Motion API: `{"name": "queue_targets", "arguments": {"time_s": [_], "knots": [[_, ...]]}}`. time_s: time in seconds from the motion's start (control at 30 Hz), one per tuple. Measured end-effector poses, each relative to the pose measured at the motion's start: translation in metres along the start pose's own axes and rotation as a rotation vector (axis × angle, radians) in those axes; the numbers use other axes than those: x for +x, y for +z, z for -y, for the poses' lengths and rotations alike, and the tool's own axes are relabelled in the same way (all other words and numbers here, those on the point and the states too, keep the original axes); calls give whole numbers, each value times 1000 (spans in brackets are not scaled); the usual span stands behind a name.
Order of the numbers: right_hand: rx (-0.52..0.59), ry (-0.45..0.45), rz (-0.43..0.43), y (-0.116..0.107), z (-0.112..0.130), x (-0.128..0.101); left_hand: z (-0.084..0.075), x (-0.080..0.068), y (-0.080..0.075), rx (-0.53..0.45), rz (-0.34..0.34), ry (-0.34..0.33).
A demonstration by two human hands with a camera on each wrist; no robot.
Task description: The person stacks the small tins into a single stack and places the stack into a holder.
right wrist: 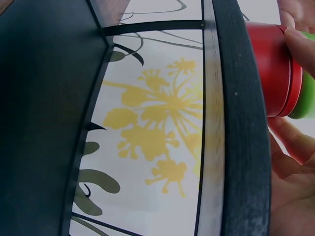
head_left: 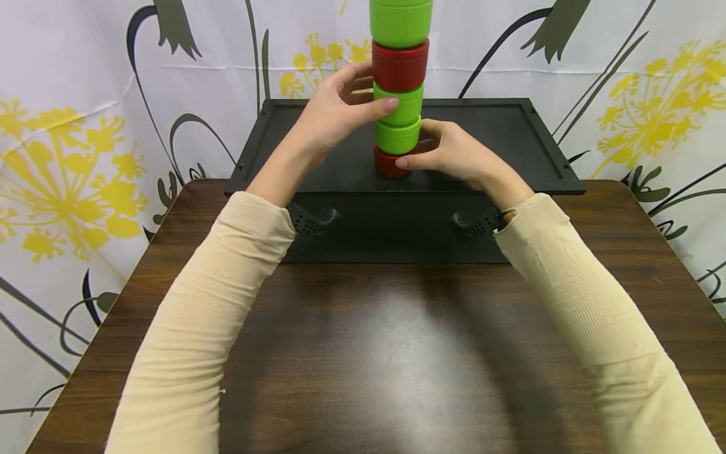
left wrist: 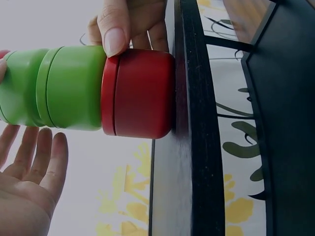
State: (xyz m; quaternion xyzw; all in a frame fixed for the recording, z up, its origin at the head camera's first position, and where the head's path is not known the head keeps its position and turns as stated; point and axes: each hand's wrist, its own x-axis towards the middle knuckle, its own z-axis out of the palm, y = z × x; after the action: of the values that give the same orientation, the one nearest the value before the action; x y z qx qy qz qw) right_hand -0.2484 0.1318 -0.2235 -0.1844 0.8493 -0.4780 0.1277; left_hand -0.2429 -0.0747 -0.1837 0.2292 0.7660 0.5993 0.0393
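Note:
A stack of round green and red containers stands on a black raised platform (head_left: 482, 145); its top runs out of the head view. My right hand (head_left: 454, 148) holds the bottom red container (left wrist: 142, 93) at its rim, with the thumb in front and the fingers around the far side. Higher up, my left hand (head_left: 340, 107) cups the stack loosely. Its thumb lies over a green container (head_left: 409, 107), and its fingers reach behind, near a red container (head_left: 399, 66). In the left wrist view, those fingers (left wrist: 54, 162) are fairly straight and look apart from the stack.
The platform stands at the back of a dark brown wooden table (head_left: 368, 353). Behind it hangs a white curtain (head_left: 221, 63) with yellow and grey plant prints. A raised rim (head_left: 530, 116) runs along the platform's edge.

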Motion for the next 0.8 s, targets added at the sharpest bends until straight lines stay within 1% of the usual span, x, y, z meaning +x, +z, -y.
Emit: {"name": "queue_targets", "arguments": {"time_s": [0.2,0.33,0.43,0.53,0.63,0.73,0.8], "knots": [[22,4,0,-1,2,-4,0,-3,-3,-5,12,7],[44,6,-27,-4,4,-10,0,-8,-7,-6,-8,11],[46,1,-36,-7,5,-18,-1,-15,-11,7,-59,8],[18,10,-28,-13,7,-29,-5,-26,-17,29,-122,-10],[-24,39,-20,-22,9,-42,-7,-37,-24,39,-178,-20],[-41,65,-43,-31,10,-56,-8,-49,-31,88,-225,-32],[-53,78,-77,-36,10,-65,-9,-57,-37,130,-257,-45]]}}
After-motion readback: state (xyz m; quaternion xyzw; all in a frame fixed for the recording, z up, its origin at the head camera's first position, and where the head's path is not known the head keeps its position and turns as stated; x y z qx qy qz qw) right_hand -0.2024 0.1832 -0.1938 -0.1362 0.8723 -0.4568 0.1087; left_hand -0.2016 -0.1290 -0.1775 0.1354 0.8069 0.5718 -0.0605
